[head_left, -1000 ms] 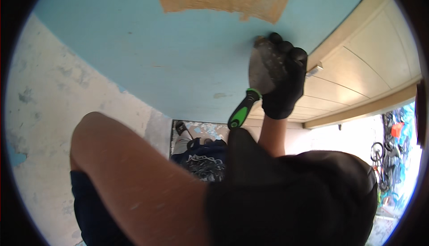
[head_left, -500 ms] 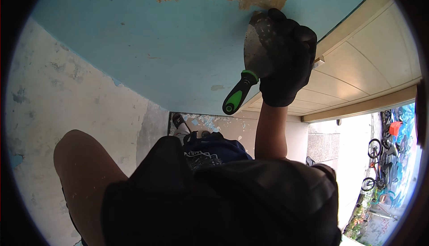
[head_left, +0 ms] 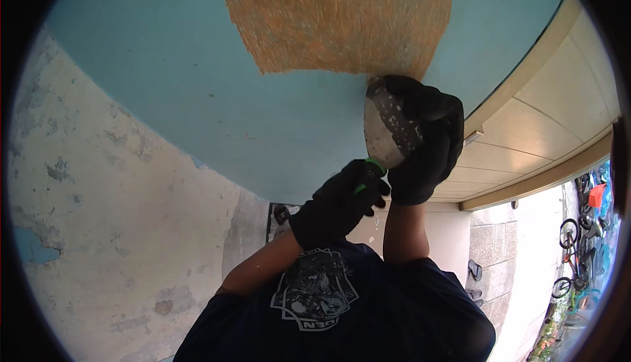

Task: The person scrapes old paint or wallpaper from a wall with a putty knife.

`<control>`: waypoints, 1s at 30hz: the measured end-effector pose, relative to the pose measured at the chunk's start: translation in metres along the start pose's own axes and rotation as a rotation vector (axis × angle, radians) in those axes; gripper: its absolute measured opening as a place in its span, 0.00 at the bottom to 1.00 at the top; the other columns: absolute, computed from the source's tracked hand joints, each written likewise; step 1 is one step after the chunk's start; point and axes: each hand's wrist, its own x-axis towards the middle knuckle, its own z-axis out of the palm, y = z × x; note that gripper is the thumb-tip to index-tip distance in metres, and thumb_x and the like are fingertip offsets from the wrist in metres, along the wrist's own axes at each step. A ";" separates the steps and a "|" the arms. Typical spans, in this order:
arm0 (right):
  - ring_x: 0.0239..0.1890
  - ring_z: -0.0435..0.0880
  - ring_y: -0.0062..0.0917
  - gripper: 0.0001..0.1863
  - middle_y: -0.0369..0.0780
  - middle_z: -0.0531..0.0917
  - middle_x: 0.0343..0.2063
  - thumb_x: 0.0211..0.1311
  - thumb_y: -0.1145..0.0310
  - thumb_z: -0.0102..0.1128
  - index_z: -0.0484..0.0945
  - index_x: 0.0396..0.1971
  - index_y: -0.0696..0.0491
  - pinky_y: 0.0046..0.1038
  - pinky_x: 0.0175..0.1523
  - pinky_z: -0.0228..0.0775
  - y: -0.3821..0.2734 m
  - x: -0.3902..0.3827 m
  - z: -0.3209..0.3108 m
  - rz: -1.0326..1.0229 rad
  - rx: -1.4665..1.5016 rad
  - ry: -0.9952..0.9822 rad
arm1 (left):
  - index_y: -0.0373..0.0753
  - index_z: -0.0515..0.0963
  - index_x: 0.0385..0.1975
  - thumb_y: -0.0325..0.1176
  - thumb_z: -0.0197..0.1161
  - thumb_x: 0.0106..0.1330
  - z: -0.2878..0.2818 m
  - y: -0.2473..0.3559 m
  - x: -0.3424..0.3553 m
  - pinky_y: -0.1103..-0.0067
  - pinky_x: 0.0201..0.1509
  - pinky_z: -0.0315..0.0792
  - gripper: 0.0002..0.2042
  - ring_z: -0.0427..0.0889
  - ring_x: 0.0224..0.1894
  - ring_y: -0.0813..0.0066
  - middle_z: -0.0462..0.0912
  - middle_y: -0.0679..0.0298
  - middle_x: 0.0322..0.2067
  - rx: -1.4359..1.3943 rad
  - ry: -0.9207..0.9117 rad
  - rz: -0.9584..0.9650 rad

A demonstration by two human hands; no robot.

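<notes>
A putty knife [head_left: 379,125] with a wide, stained metal blade and a green-and-black handle stands up against the blue wall [head_left: 282,125]. My left hand [head_left: 336,199], in a black glove, is closed around its handle, with bits of green showing between the fingers. My right hand [head_left: 430,135], gloved in black too, grips the blade from the right, fingers curled near its upper edge. That upper edge sits just under a scraped orange-brown patch [head_left: 335,20] in the blue paint. The right palm hides part of the blade.
A pale, peeling wall [head_left: 131,191] stands at the left. To the right are a cream panelled door [head_left: 532,119] with a small handle, sandals [head_left: 474,270] on the paving, and a bicycle [head_left: 568,257] outside. My dark shirt [head_left: 328,296] fills the bottom.
My left hand has come up and taken hold of the putty knife's handle, which hung free before. The patch, my right hand and the knife now appear lower in view.
</notes>
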 end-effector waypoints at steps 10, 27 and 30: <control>0.38 0.78 0.39 0.03 0.49 0.76 0.29 0.53 0.78 0.43 0.66 0.22 0.57 0.44 0.53 0.71 0.018 0.003 0.000 -0.056 0.123 -0.089 | 0.37 0.75 0.39 0.36 0.50 0.75 0.001 -0.024 0.006 0.80 0.32 0.70 0.10 0.73 0.26 0.82 0.75 0.68 0.23 0.267 0.063 0.175; 0.34 0.77 0.37 0.13 0.46 0.75 0.27 0.69 0.69 0.49 0.66 0.22 0.56 0.45 0.46 0.75 0.021 0.005 0.003 -0.057 -0.032 -0.189 | 0.35 0.75 0.39 0.28 0.59 0.64 -0.018 -0.020 0.015 0.69 0.40 0.72 0.06 0.78 0.37 0.61 0.77 0.57 0.35 0.357 -0.201 0.145; 0.33 0.77 0.37 0.09 0.45 0.76 0.26 0.63 0.72 0.48 0.68 0.23 0.56 0.49 0.49 0.74 0.018 0.000 0.000 -0.026 -0.028 -0.174 | 0.36 0.75 0.38 0.36 0.51 0.73 -0.017 -0.024 0.017 0.74 0.32 0.70 0.10 0.74 0.25 0.71 0.74 0.64 0.23 0.095 -0.096 0.096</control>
